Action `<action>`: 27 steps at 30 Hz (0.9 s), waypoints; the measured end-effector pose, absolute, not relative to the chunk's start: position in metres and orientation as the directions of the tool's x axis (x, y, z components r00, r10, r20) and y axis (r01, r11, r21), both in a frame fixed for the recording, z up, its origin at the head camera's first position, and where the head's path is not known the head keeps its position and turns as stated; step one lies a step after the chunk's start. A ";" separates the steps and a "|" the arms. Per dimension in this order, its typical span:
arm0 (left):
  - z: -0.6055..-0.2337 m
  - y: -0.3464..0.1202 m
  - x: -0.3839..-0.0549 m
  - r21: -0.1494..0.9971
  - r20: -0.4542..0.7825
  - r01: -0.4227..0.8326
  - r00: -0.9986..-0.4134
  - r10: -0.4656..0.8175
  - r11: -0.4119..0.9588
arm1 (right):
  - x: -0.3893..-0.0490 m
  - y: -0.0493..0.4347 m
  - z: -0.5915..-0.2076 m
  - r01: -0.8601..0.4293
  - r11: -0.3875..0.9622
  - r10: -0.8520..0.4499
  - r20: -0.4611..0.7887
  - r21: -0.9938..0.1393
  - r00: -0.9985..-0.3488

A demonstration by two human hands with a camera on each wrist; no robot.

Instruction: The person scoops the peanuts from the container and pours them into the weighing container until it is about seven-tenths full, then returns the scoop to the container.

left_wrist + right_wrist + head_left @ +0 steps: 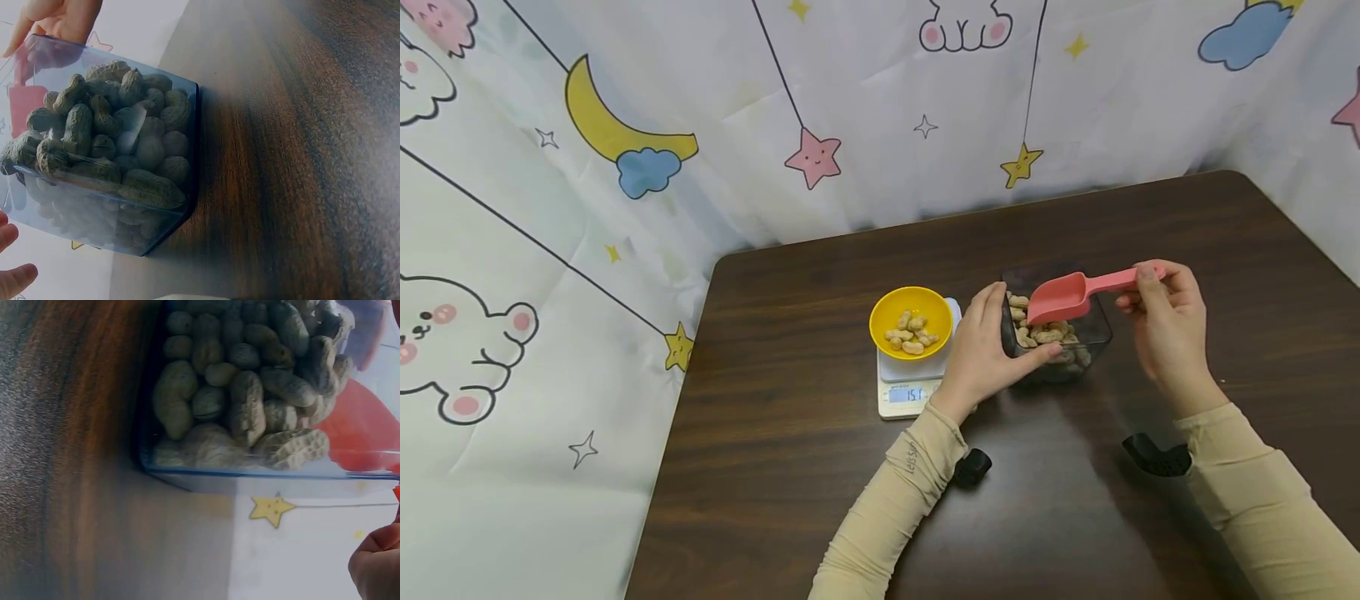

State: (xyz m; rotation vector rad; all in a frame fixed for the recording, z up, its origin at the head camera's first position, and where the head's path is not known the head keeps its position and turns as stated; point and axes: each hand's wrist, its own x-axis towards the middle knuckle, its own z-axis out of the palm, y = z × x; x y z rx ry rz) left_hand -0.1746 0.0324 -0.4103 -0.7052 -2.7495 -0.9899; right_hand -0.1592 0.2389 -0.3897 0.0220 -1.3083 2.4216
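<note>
A clear box [1093,332] of unshelled peanuts [78,128] stands on the table. My left hand [988,350] is at its left side, fingers straight and the thumb stretched along the near rim. Above the peanuts, my right hand [1172,333] pinches the handle of a pink scoop [1060,298]. The scoop's blade is inside the box opening, and whether it carries any peanuts is hidden. Left of the box, a yellow bowl [880,329] with several peanuts [912,332] rests on a white kitchen scale [917,373], whose display appears to read 15.1.
The dark wooden table [760,467] meets a patterned white curtain [880,100] at its back and left edges. Black objects lie near the forearms, one by the left sleeve [972,468] and one by the right sleeve [1157,458].
</note>
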 end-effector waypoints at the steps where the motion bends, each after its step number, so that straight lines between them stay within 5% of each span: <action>1: -0.410 0.032 -0.175 0.568 0.275 0.470 -0.882 0.383 0.675 | -0.159 0.240 -0.391 -0.340 -0.491 0.317 0.200 -0.802 -0.927; 12: -0.411 0.032 -0.176 0.583 0.261 0.463 -0.885 0.385 0.668 | -0.161 0.253 -0.394 -0.358 -0.499 0.166 0.319 -0.789 -0.933; 27: -0.412 0.032 -0.178 0.594 0.246 0.457 -0.887 0.392 0.662 | -0.163 0.254 -0.391 -0.386 -0.505 0.191 0.336 -0.772 -0.922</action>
